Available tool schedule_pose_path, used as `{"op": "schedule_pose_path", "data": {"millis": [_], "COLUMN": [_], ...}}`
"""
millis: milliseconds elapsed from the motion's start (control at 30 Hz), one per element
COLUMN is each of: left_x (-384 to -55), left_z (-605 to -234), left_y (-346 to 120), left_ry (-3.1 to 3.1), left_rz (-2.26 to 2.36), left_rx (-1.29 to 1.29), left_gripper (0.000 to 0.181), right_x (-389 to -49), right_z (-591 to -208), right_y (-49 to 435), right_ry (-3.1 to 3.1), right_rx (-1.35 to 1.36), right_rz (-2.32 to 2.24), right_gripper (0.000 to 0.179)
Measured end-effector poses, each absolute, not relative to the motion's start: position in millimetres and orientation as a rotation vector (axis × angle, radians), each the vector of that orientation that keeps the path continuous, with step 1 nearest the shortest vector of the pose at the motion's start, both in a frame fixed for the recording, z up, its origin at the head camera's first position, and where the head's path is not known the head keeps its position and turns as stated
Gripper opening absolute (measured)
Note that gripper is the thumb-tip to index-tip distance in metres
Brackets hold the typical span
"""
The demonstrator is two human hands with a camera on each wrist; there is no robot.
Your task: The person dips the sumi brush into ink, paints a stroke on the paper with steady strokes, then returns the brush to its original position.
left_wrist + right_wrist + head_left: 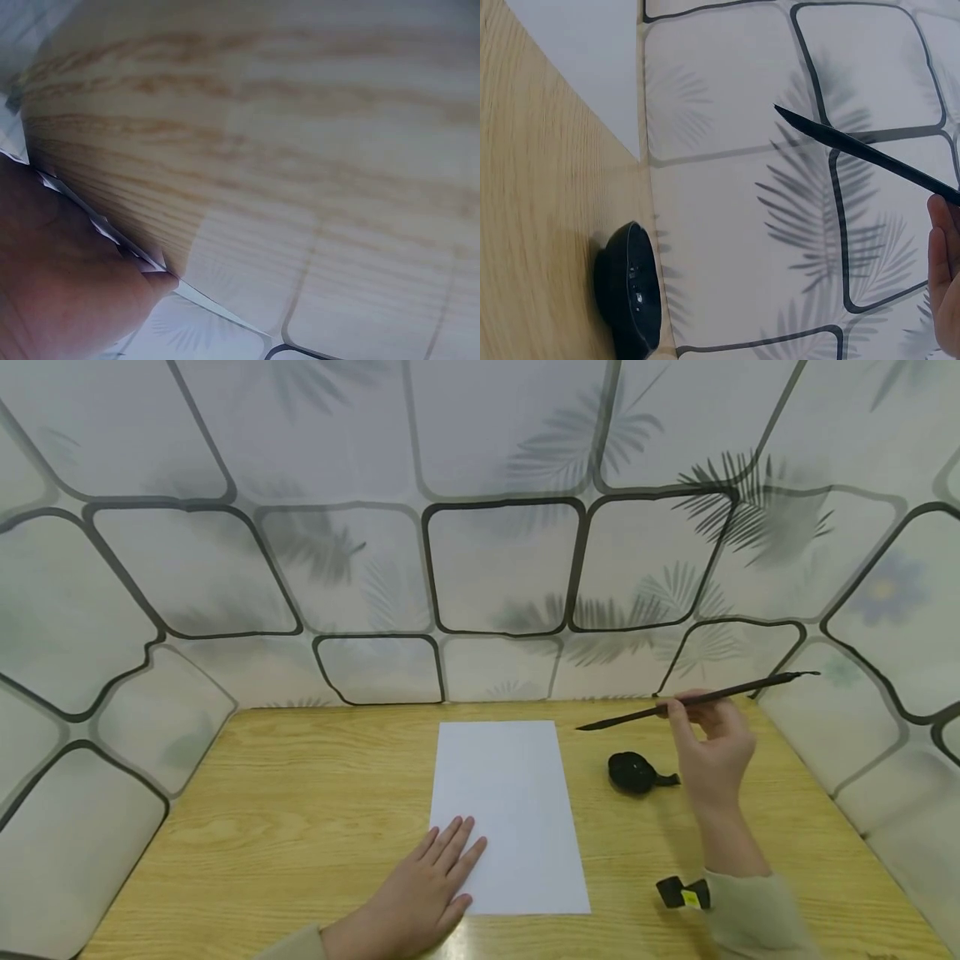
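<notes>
White paper (517, 802) on wood table (315, 793). Left hand (423, 889) lies on the paper's near left part, fingers straight and spread, gripping nothing; steady flat pressure there should stop skidding. Black item (678, 893), yellow label, sits right of the paper's near right corner, by the sleeve; looks like a snag risk. Dish (632, 773) right of the paper, farther up; contents unclear. Right hand (716, 752) pinches the brush (738, 690), raised off the table right of the paper's far right corner, tip toward the paper. A steeper, lighter hold would probably give better tip control. Widest room: left of the paper. Wall (498, 568) rises just past the paper's far edge; tail end needs clearance.
</notes>
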State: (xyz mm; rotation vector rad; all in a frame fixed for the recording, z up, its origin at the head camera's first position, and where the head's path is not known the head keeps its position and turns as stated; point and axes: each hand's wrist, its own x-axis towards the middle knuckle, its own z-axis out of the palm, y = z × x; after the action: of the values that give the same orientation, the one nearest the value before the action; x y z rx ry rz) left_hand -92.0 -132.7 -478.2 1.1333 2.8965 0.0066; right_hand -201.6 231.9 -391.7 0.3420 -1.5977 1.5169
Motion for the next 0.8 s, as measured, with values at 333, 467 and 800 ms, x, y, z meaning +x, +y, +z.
{"op": "schedule_pose_path", "data": {"millis": [333,467,800], "left_x": [-91.8,-92.0,-91.6], "left_z": [-479.5,-480.3,-480.7], "left_y": [-132.7,-132.6,-133.0], "left_ry": [2.904,2.905,2.919], "left_rz": [0.008,0.008,-0.014], "left_rx": [1.134,1.138,1.159], "left_gripper": [0.061,0.061,0.061], "right_x": [-202.2,-202.3,-204.4], "right_z": [-389.6,-388.9,-392.9], "right_y": [212.0,203.4,183.6], "right_ry": [-1.627,-1.632,-1.634], "right_rx": [0.376,0.390,0.440], "right_rz": [1.515,1.523,1.583], "right_gripper": [0.014,0.011,0.007]}}
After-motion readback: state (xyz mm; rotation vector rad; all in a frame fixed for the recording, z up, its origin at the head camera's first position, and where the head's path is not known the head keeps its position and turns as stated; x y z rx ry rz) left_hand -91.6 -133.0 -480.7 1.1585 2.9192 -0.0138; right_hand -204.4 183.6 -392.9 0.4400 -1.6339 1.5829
